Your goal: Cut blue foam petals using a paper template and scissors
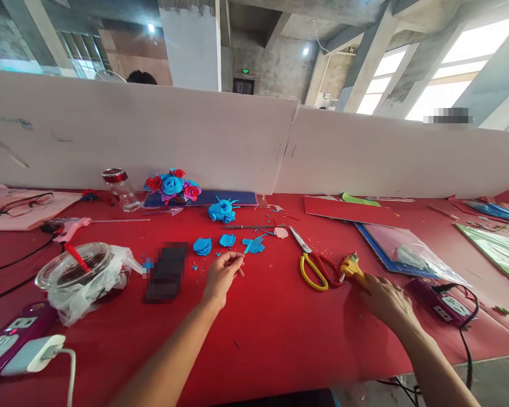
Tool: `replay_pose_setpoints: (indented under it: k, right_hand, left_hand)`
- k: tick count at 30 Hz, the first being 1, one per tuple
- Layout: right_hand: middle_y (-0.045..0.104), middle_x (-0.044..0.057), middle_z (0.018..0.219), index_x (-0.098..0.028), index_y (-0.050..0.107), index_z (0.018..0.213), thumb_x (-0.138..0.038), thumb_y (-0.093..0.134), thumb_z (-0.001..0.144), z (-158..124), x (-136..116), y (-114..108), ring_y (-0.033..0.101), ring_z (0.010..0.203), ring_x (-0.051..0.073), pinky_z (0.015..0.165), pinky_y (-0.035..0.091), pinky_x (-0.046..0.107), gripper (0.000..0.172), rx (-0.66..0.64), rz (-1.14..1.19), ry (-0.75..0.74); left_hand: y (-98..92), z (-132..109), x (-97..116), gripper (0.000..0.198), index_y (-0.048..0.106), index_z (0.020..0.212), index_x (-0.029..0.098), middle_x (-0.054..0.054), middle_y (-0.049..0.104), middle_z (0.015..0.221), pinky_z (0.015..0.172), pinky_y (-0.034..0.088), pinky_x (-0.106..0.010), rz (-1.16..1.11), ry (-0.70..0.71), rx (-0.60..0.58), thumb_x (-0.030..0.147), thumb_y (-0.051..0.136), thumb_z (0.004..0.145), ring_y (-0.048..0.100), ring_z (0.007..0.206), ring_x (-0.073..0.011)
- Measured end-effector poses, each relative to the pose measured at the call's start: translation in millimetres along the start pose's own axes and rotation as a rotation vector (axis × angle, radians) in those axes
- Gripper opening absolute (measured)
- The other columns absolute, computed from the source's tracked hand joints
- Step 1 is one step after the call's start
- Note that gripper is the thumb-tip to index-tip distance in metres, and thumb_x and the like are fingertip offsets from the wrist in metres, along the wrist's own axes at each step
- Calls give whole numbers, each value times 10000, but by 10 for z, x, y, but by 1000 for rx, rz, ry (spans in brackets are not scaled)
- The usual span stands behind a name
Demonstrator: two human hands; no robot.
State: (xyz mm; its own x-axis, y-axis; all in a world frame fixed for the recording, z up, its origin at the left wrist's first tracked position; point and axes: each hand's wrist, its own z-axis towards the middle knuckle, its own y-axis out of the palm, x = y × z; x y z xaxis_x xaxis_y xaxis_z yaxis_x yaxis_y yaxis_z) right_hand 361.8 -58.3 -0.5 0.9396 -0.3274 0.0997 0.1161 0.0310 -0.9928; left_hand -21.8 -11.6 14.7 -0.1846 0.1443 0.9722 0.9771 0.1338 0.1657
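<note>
My left hand [224, 275] is closed in a pinch on a thin light-blue strip [247, 247], probably paper, its tip over a flat blue paper petal piece [258, 245]. Two more cupped blue paper petals [202, 246] lie just left of it, and a blue paper flower [223, 210] sits behind. My right hand [385, 299] is wrapped round a yellow hot glue gun [353, 267], whose metal nozzle points left on the table. Scissors [313, 265] with yellow and red handles lie beside the nozzle.
A bouquet of paper flowers [172, 185] and a glass bottle [122, 191] stand at the back. On the left are a drink cup [74, 268] in a plastic bag, a pink glue gun [71, 227] and a power strip [21, 333]. Another power strip [443, 299] lies right.
</note>
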Motion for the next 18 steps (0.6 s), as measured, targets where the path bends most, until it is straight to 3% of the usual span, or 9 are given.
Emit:
replay_pose_setpoints:
  k: [4, 11, 16, 18]
  right_hand:
    - [611, 159, 1192, -189, 531, 1242, -204, 396, 796, 14, -10, -9, 608, 1018, 344, 725, 469, 434, 466, -40, 14, -27]
    - [667, 172, 1033, -161, 542, 1212, -283, 418, 814, 151, -138, -190, 652, 913, 323, 670, 457, 373, 434, -100, 30, 27]
    - [676, 156, 982, -180, 579, 1176, -318, 429, 810, 116, -131, -414, 652, 778, 295, 575, 420, 340, 419, 83, 173, 199]
    - [679, 127, 829, -157, 623, 1101, -392, 476, 802, 45, -194, -533, 627, 673, 257, 546, 405, 321, 408, 150, 370, 230]
  left_hand:
    - [-6, -3, -5, 221, 651, 782, 176, -2, 625, 672, 524, 351, -226, 59, 7, -14, 354, 697, 658, 531, 488, -90]
    - [-32, 52, -44, 259, 666, 767, 157, 1, 620, 639, 478, 307, -224, 23, 40, -38, 363, 720, 620, 432, 428, -61]
    - [-45, 57, -55, 248, 660, 764, 150, -4, 626, 638, 467, 286, -218, 1, -2, -62, 351, 715, 629, 426, 420, -53]
    - [-47, 53, -56, 255, 657, 770, 151, -7, 632, 653, 454, 263, -212, -35, -61, -85, 348, 722, 622, 424, 416, -46]
